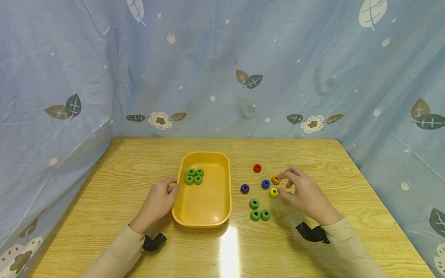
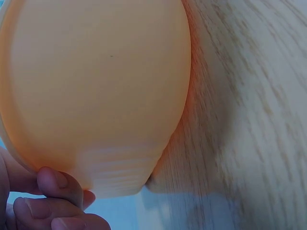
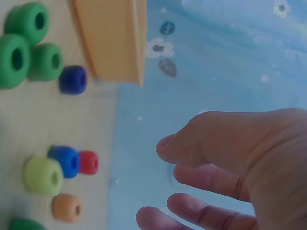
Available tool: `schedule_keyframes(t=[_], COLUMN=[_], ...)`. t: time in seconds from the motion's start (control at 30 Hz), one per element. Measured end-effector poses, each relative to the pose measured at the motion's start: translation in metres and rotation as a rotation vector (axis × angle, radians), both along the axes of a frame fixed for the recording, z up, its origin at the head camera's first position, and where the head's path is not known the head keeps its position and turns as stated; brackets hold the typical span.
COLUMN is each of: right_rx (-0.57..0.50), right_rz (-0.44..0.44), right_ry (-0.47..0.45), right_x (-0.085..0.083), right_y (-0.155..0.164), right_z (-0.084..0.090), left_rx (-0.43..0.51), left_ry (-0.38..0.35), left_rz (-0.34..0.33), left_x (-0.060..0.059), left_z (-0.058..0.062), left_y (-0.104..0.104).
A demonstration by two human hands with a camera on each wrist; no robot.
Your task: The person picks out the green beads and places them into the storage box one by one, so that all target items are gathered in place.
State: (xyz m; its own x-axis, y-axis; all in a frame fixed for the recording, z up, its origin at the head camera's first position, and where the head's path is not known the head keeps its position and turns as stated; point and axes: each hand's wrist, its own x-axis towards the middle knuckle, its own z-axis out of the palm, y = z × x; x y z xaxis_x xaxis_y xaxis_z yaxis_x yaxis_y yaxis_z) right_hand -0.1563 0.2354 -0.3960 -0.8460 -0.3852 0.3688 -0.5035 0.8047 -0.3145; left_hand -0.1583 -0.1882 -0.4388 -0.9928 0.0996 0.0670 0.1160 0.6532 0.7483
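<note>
A yellow tray (image 1: 208, 204) lies mid-table with several green beads (image 1: 194, 176) in its far left corner. My left hand (image 1: 172, 189) grips the tray's left rim; in the left wrist view its fingers (image 2: 62, 189) curl against the tray's outer wall (image 2: 96, 86). My right hand (image 1: 281, 186) hovers with spread, empty fingers over loose beads, its index tip by an orange bead (image 1: 276, 180) and its thumb by a yellow bead (image 1: 273, 192). In the right wrist view the right hand (image 3: 153, 182) holds nothing, and the orange bead (image 3: 67, 207) and yellow bead (image 3: 43, 176) lie apart from it.
Right of the tray lie a red bead (image 1: 257, 168), a blue bead (image 1: 265, 183), a purple bead (image 1: 245, 188) and three green beads (image 1: 258, 210). Another green bead (image 1: 289, 193) peeks from under my right hand. Blue patterned cloth (image 1: 222, 77) walls the wooden table (image 1: 313, 154).
</note>
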Motion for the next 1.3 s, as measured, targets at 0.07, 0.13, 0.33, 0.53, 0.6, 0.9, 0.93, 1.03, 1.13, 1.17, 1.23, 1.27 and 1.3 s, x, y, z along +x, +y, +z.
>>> schedule_keyframes(t=[0.07,0.13,0.33,0.53,0.6,0.9,0.93,1.03,1.13,1.17,1.23,1.27,1.3], right_rx=[0.004,0.005,0.010,0.011,0.013,0.050,0.053,0.063,0.075,0.079,0.085,0.089,0.090], right_rz=[-0.014,-0.027,-0.048,-0.054,-0.058,-0.036,-0.031,-0.020,-0.017,-0.016,-0.015,-0.015,-0.013], right_ry=[-0.010,-0.024,-0.073,-0.127,-0.148,-0.196,-0.201,-0.218,-0.230,-0.234,-0.244,-0.249,-0.253], right_x=[-0.001,-0.001,-0.003,-0.009,-0.011,-0.016,-0.017,-0.018,-0.018,-0.018,-0.018,-0.018,-0.018], right_y=[0.003,0.007,0.018,0.025,0.026,0.032,0.033,0.033,0.033,0.034,0.034,0.034,0.034], right_z=[-0.003,-0.007,-0.014,-0.019,-0.021,-0.031,-0.032,-0.033,-0.034,-0.034,-0.033,-0.033,-0.033], left_rx=[-0.001,0.000,0.003,0.007,0.012,0.016,0.017,0.021,0.020,0.019,0.018,0.017,0.017], left_ry=[-0.001,-0.002,-0.002,-0.002,-0.005,-0.005,-0.002,0.000,-0.001,-0.005,-0.008,-0.007,-0.007], left_rz=[0.002,0.004,0.007,0.009,0.008,-0.001,-0.001,-0.001,0.000,0.000,0.000,0.001,0.001], left_x=[0.000,0.000,0.000,0.000,0.000,0.000,0.000,0.000,0.000,0.000,0.000,0.000,0.000], left_z=[0.000,0.000,-0.001,-0.001,-0.002,-0.002,-0.002,-0.002,-0.001,-0.001,-0.001,-0.001,-0.001], left_y=[0.000,0.000,0.000,0.000,0.000,0.000,0.000,0.000,0.000,-0.001,-0.001,-0.001,-0.001])
